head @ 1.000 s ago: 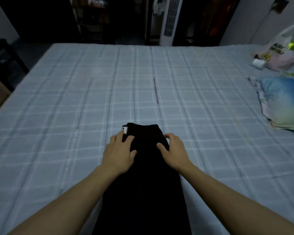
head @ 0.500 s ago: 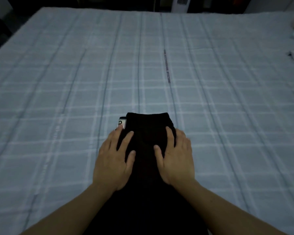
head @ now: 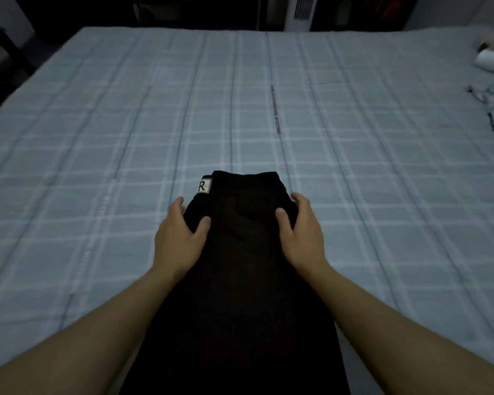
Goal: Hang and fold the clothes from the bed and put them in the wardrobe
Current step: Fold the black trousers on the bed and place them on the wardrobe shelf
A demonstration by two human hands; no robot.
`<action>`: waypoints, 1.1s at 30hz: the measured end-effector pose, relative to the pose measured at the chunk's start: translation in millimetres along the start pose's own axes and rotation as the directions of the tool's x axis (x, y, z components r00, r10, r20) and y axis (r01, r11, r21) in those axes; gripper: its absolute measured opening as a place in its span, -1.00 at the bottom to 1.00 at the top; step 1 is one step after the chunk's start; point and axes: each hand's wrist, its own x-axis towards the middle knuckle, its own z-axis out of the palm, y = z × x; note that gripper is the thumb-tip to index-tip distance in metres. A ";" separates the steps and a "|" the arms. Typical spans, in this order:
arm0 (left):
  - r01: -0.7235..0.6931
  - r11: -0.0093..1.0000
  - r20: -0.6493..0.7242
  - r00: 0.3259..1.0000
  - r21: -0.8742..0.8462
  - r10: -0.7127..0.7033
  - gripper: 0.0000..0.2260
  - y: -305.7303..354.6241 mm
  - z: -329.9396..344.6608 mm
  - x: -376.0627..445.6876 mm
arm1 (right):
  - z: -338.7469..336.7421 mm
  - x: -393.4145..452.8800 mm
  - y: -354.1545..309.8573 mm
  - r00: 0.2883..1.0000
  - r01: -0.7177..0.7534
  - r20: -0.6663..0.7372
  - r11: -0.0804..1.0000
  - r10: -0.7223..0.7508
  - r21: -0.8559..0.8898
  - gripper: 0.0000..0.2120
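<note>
Black folded fabric garment [head: 240, 280] lies lengthwise on the pale blue checked bed [head: 97, 166], running from the near edge toward the middle; a small white label with a letter R [head: 204, 185] sits at its far left corner. Left hand [head: 178, 238] grips the garment's left edge, thumb on top, fingers curled around the side. Right hand [head: 303, 235] grips the right edge the same way. White cylindrical object [head: 489, 59] at far right, blurred.
</note>
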 end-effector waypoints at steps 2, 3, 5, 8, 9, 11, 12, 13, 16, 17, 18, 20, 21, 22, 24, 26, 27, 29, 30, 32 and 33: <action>0.158 0.981 0.095 0.984 -0.113 -0.148 -0.43 15.3 -14.5 13.6 | -16.1 13.2 -5.4 0.972 -0.196 0.149 0.976 0.181 0.092 -0.40; 0.199 0.966 0.130 0.975 -0.165 -0.179 -0.50 21.8 -20.5 17.0 | -23.3 19.2 -8.0 0.954 -0.239 0.205 0.968 0.220 0.072 -0.41; 0.199 0.956 0.153 0.974 -0.215 -0.168 -0.62 33.1 -30.7 13.8 | -34.6 26.3 -10.9 0.945 -0.247 0.240 0.965 0.222 0.082 -0.55; 0.128 0.942 0.099 0.990 -0.309 -0.102 -0.68 49.2 -47.5 -8.1 | -54.8 20.3 -24.0 0.955 -0.215 0.247 0.960 0.167 0.182 -0.65; 0.098 0.936 0.073 0.994 -0.339 -0.077 -0.70 53.0 -54.3 -17.3 | -62.8 14.2 -30.2 0.956 -0.195 0.260 0.958 0.137 0.212 -0.64; 0.032 0.933 0.031 0.999 -0.359 -0.023 -0.70 59.8 -69.9 -39.3 | -79.1 -2.7 -43.8 0.959 -0.147 0.274 0.954 0.073 0.261 -0.61; -0.004 0.939 0.014 1.000 -0.345 0.010 -0.70 62.3 -77.8 -51.9 | -86.8 -13.2 -50.9 0.961 -0.115 0.273 0.955 0.038 0.274 -0.60; -0.042 0.945 -0.003 0.999 -0.323 0.043 -0.69 64.9 -85.6 -63.9 | -94.1 -23.4 -56.8 0.964 -0.082 0.267 0.958 0.005 0.277 -0.59; -0.165 0.957 -0.029 0.986 -0.238 0.163 -0.60 73.5 -111.3 -102.9 | -119.0 -58.5 -71.9 0.965 0.026 0.248 0.968 -0.089 0.248 -0.54; -0.210 0.955 -0.028 0.978 -0.210 0.209 -0.55 74.8 -119.4 -116.5 | -126.9 -71.0 -75.9 0.961 0.063 0.248 0.972 -0.121 0.228 -0.54; -0.249 0.951 -0.026 0.968 -0.182 0.248 -0.52 74.7 -126.4 -130.0 | -134.9 -83.9 -79.3 0.957 0.097 0.250 0.974 -0.149 0.207 -0.55; -0.323 0.936 -0.041 0.947 -0.140 0.320 -0.53 74.3 -137.8 -161.1 | -150.3 -112.7 -86.5 0.951 0.153 0.242 0.973 -0.193 0.175 -0.58; -0.360 0.924 -0.055 0.933 -0.129 0.356 -0.57 75.0 -143.2 -178.2 | -158.0 -128.2 -90.1 0.950 0.173 0.233 0.971 -0.209 0.167 -0.57; -0.397 0.909 -0.073 0.918 -0.126 0.390 -0.61 75.5 -149.0 -195.0 | -165.8 -144.7 -95.6 0.948 0.195 0.220 0.967 -0.228 0.162 -0.56; -0.457 0.879 -0.080 0.889 -0.135 0.450 -0.66 74.8 -160.6 -226.9 | -180.0 -178.2 -105.0 0.943 0.226 0.212 0.961 -0.256 0.158 -0.55; -0.511 0.850 -0.071 0.859 -0.125 0.506 -0.68 70.1 -172.2 -256.1 | -192.6 -209.5 -110.2 0.919 0.278 0.250 0.951 -0.305 0.138 -0.52; -0.537 0.836 -0.079 0.843 -0.114 0.532 -0.69 65.4 -177.8 -270.4 | -197.8 -225.3 -111.3 0.907 0.308 0.261 0.944 -0.330 0.123 -0.52; -0.589 0.803 -0.093 0.808 -0.087 0.582 -0.70 55.5 -188.2 -301.8 | -208.4 -260.9 -111.7 0.886 0.365 0.259 0.923 -0.384 0.117 -0.61; -0.623 0.778 -0.095 0.782 -0.079 0.616 -0.72 52.4 -193.2 -319.1 | -213.8 -281.4 -113.3 0.882 0.382 0.241 0.914 -0.405 0.135 -0.64; -0.694 0.716 -0.101 0.719 -0.070 0.687 -0.76 48.2 -205.0 -354.9 | -223.3 -324.5 -118.6 0.882 0.389 0.203 0.899 -0.426 0.199 -0.65; -0.722 0.689 -0.107 0.692 -0.064 0.714 -0.77 47.3 -211.1 -371.8 | -227.6 -343.8 -119.0 0.891 0.374 0.184 0.900 -0.416 0.224 -0.67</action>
